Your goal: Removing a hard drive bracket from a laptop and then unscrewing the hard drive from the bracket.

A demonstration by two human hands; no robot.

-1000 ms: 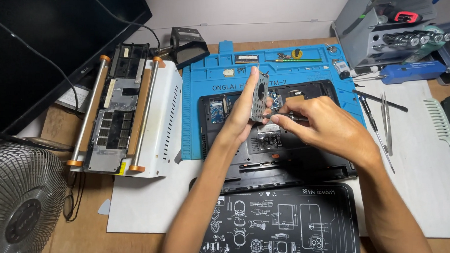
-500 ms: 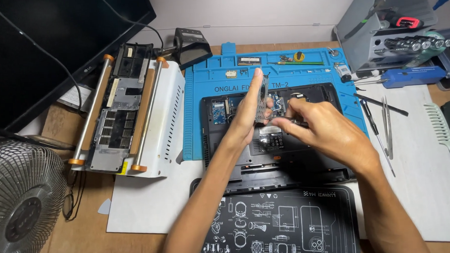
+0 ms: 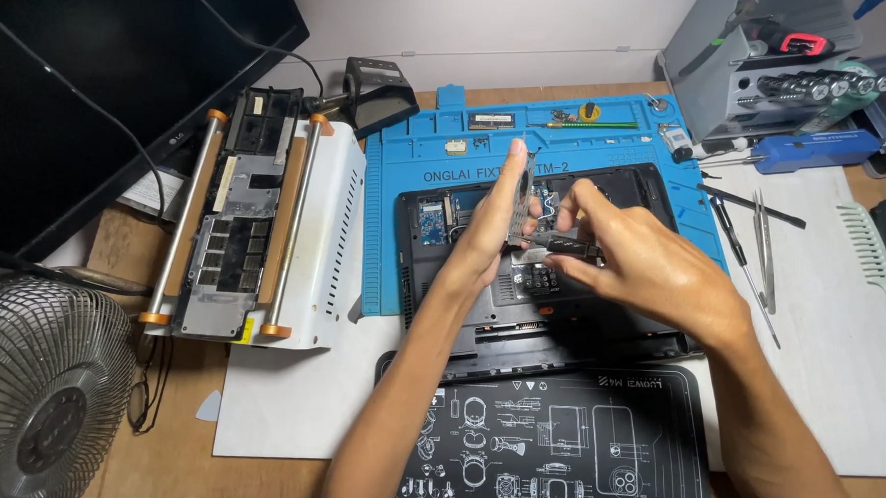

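Both hands have eased down and a bit left since a second ago, and the part they hold sits lower over the laptop now, not up by the mat's top edge. Left hand is clamped on a thin grey metal plate, stood almost on edge — thumb on one face, fingers flat behind it. Right hand has its fingertips pinched together on a slim dark tool that runs to the plate's lower end; can't tell if the tip actually touches it. Both hands hover just above the opened laptop, whose insides show: a green board at left and a vent grille under the hands.

The laptop lies on a blue mat, which carries a few small bits along its top row — a memory stick, a green-handled tool. In front of it, nearest the camera, lies a black mat with white diagrams. Left of the blue mat sits a white metal chassis with two rods and a dark panel in it. Further left there's a monitor, and a fan in the near corner. Off to the right on white paper: tweezers, a screwdriver, a blue driver and a pale green comb — all well apart from the hands. A grey rack with bits stands at the back right.
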